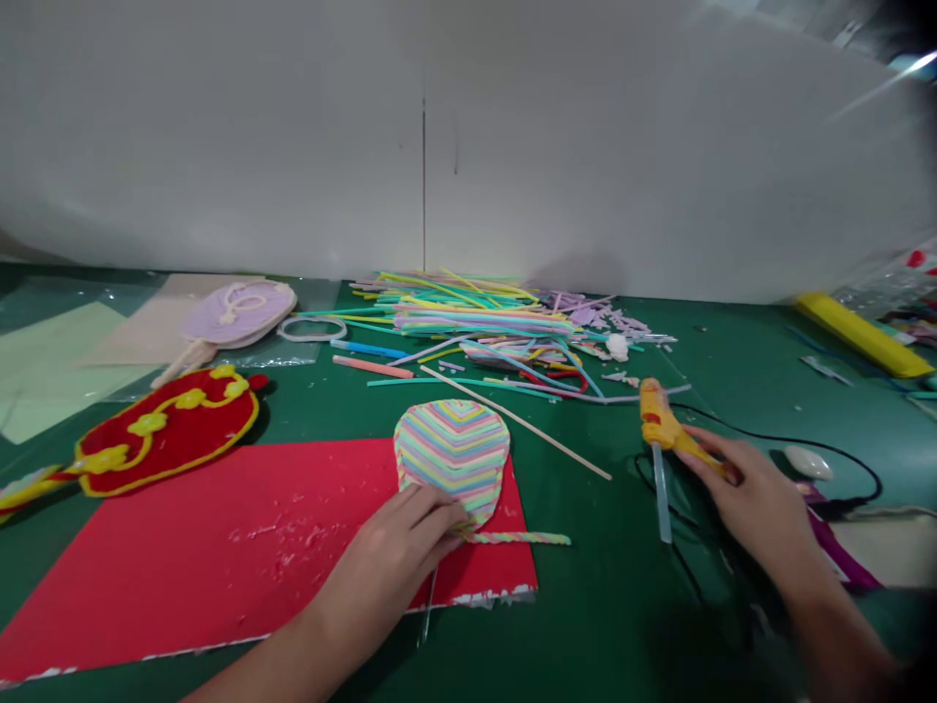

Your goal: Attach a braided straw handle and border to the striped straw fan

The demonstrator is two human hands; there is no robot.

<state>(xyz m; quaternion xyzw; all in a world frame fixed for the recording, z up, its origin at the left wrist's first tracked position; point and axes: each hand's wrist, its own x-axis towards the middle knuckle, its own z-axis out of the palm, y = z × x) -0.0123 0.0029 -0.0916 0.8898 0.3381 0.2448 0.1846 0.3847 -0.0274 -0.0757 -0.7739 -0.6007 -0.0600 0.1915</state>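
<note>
A round striped piece (454,449) in pastel colours lies on the right end of a red sheet (197,537). My left hand (402,547) rests over its lower edge with fingers pressed together; what they pinch is hidden. From beside those fingertips a twisted pastel stick (527,538) points right, past the sheet's edge. On the right, my right hand (753,498) is wrapped round the handle of a yellow-orange glue gun (659,420). A clear glue stick (662,493) hangs down from the gun, and a black cable runs near it.
Coloured stems (475,312) are heaped at the back centre. A wooden stick (527,428) lies beyond the striped piece. A red fan (176,420) and a lilac fan (238,312) lie left. A yellow block (864,334) is far right, before a white panel (586,146).
</note>
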